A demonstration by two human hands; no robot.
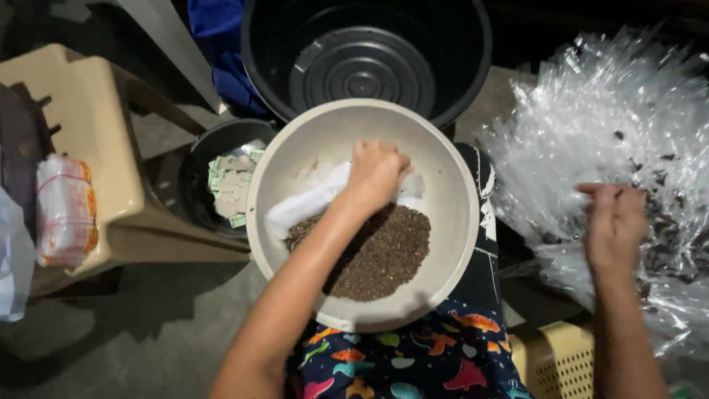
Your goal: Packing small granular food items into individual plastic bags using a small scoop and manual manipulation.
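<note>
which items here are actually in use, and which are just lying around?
In use:
left hand in beige bowl, on white bag by dark seeds
right hand on clear plastic bags

Lying about:
black tub
tan chair
banded packet

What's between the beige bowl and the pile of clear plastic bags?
In the head view, only a strip of the person's dark patterned clothing lies between the beige bowl and the clear bags; no other object sits there.
</note>
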